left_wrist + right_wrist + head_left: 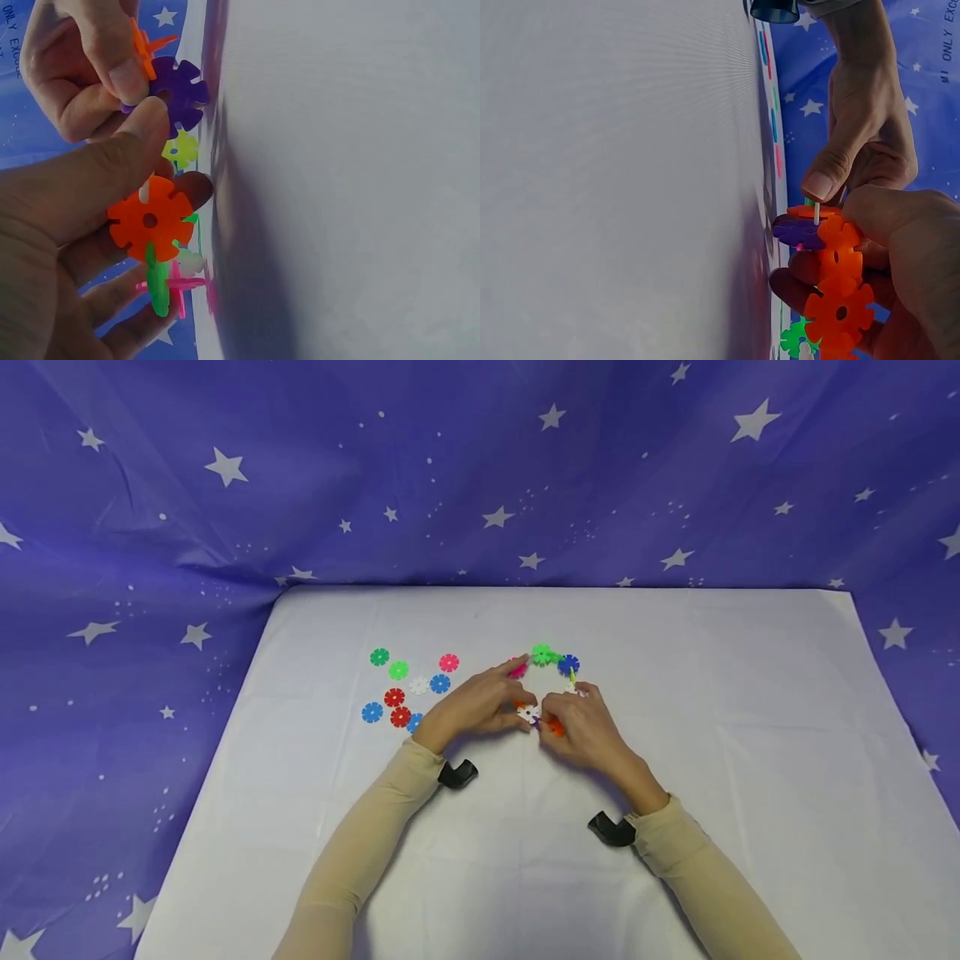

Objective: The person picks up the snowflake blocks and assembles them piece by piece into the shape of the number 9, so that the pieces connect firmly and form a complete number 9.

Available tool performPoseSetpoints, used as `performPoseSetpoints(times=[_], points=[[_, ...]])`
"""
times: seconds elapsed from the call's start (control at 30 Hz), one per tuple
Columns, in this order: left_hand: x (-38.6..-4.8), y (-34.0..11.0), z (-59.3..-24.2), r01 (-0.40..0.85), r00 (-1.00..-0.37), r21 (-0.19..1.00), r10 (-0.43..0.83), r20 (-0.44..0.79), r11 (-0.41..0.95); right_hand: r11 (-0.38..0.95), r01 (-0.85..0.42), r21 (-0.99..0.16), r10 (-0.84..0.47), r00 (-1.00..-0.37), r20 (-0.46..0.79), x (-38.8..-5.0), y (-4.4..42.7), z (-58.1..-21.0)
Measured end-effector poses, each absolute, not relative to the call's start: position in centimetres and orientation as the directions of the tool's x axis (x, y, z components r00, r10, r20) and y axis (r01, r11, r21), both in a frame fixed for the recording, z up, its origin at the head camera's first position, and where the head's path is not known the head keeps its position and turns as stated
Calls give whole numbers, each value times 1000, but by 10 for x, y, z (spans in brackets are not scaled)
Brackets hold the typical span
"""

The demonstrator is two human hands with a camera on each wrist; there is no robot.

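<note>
A ring of linked notched discs lies between the two hands. My left hand (487,702) pinches a white disc (528,714) at the ring's near side; in the left wrist view an orange disc (150,219) and a green one (157,281) hang by its fingers. With thumb and curled fingers my right hand (585,727) grips orange discs (839,313) joined to a purple disc (180,97). The white disc's edge meets the purple one, seen edge-on in the right wrist view. Pink, green (542,654) and blue (568,665) discs form the far side.
Loose discs lie left of the hands on the white table (712,860): green (379,657), pink (448,662), red (394,697), blue (372,712) and white (418,685). One blue disc is partly behind the left wrist. A purple star-patterned cloth (420,468) stands behind the table.
</note>
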State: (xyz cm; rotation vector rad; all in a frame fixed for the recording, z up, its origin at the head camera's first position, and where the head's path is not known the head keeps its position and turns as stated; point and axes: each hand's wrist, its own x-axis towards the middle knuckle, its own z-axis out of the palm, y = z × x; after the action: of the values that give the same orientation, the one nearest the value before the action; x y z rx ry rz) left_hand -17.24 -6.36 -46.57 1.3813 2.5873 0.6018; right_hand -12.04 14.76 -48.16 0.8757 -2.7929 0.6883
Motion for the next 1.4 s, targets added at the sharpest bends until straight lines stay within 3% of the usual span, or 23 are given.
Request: performPoseSetpoints(times=[0.73, 1.4], points=[[-170, -59, -469, 725, -610, 419, 792, 22, 546, 722, -567, -398, -504, -824, 259, -121, 148, -483], [-173, -62, -469, 713, -578, 512, 815, 43, 479, 711, -559, -428, -503, -828, 247, -119, 146, -480]])
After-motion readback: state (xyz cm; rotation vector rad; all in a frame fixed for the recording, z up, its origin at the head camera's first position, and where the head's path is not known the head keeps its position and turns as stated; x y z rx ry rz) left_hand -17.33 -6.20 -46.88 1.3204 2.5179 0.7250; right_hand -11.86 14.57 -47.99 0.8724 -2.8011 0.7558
